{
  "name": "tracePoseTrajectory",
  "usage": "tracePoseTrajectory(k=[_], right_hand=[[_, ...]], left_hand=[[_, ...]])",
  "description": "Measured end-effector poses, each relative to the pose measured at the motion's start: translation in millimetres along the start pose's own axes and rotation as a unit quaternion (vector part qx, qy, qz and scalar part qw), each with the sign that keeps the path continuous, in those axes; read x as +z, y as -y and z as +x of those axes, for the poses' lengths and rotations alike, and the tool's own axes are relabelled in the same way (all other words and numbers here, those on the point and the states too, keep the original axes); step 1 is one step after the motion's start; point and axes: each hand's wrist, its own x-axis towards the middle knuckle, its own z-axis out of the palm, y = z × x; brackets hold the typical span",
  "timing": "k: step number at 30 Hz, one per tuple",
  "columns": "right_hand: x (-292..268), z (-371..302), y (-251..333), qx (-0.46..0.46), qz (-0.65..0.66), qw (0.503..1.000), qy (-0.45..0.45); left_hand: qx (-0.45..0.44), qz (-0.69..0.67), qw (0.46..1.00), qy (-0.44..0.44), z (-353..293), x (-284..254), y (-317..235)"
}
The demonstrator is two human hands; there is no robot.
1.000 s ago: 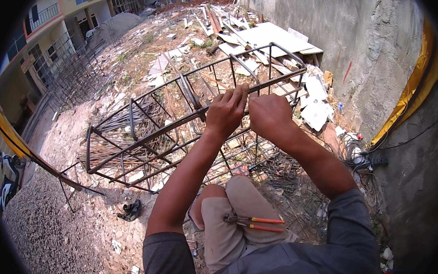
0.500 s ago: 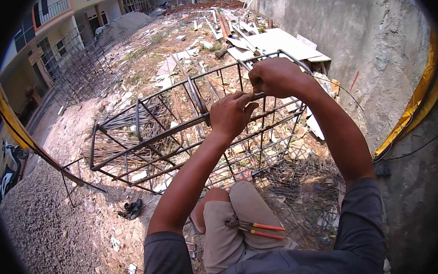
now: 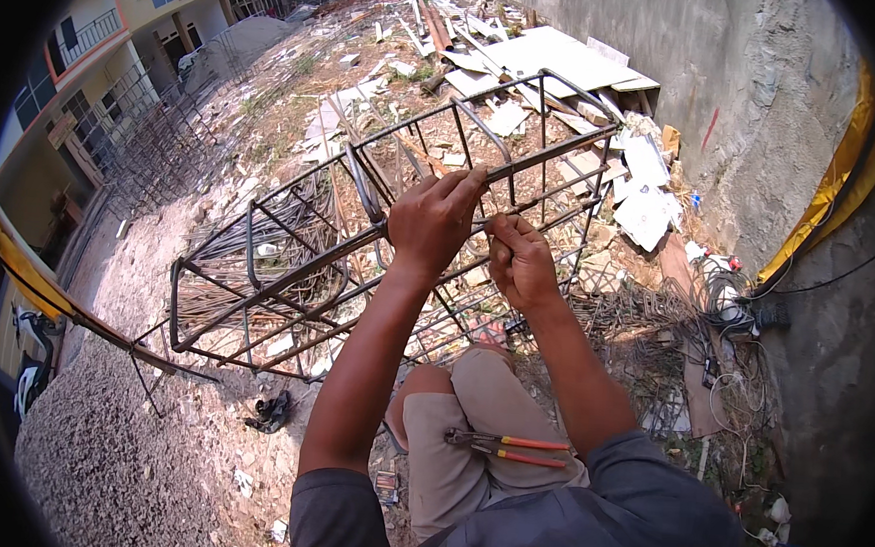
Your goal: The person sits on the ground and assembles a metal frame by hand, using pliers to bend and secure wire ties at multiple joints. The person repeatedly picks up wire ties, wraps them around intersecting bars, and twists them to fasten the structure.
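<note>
A long cage of dark steel reinforcing bars [image 3: 297,277] stretches from lower left to upper right in front of me. My left hand [image 3: 435,221] is closed over its near upper bar, fingers bent around it. Just right of and below that, my right hand [image 3: 521,263] pinches something thin, too small to make out, beside the bar. The two hands are close together, their fingertips a little apart. Orange-handled pincers [image 3: 512,449] lie across my lap, touched by neither hand.
Loose rods [image 3: 215,305] lie under and behind the cage. A gravel heap [image 3: 116,444] is at the left, white boards [image 3: 561,60] are piled at the far right, and a concrete wall [image 3: 710,80] runs along the right. Tangled cables [image 3: 728,361] lie by its foot.
My right hand has come down from above the bar to below it, turning toward me. My left hand stays at the bar. The view has shifted slightly.
</note>
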Motion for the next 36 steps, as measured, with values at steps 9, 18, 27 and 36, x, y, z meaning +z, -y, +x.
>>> tracePoseTrajectory(k=[9,18,27,36], right_hand=[[-12.8,-34.8,-2.0,-0.492,-0.656,0.552,-0.153],[-87.4,-240.9,-91.2,-0.032,-0.848,0.442,0.292],[-65.4,-199.8,-32.5,0.258,-0.629,0.718,0.145],[-8.0,-144.5,49.3,0.129,-0.619,0.774,0.048]], left_hand=[[0.001,0.002,1.0,-0.009,4.5,1.5,4.8],[0.0,0.01,0.999,-0.03,-0.4,1.9,0.2],[-0.042,-0.03,0.998,0.046,1.4,-1.3,-2.1],[-0.048,-0.061,0.994,0.076,4.9,-3.3,-3.4]])
